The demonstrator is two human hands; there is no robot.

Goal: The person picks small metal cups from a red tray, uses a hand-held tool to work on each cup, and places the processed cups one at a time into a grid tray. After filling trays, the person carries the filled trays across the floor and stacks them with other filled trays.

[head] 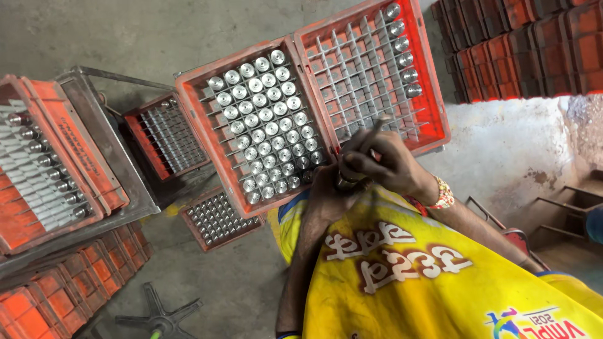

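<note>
Metal cylinder (pixel 347 182) sits pinched in my left hand (pixel 326 194) over my lap, right hand (pixel 383 164) gripping a thin tool (pixel 379 123) against it. Just beyond, full crate (pixel 260 129) of shiny cylinders, and a mostly bare crate (pixel 374 72) beside it.

Just above the right hand (pixel 383 164), two orange-red plastic crates (pixel 434 88) with grey grid dividers hold shiny silver metal cylinders (pixel 264 119). Below it, a yellow cloth (pixel 402 295) bears white lettering.
</note>
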